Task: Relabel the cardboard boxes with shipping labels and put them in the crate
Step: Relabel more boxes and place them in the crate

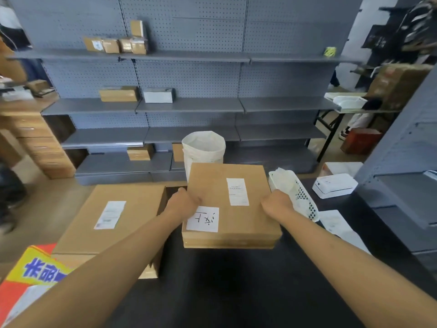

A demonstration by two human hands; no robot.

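A flat cardboard box (248,216) lies on the dark table (236,292) in front of me. It carries a printed shipping label (237,191) and a white handwritten note (203,218). My left hand (183,203) grips the box's left edge. My right hand (276,204) grips its right edge. A larger cardboard box (113,218) with its own shipping label (110,214) stands to the left, beside the table.
A white perforated basket (295,192) holding paper sits right of the box, with a white label printer (334,185) and a loose label sheet (335,221) beyond. A white lined bin (203,147) stands behind. Grey shelves (189,105) hold small boxes. A colourful carton (30,278) is at lower left.
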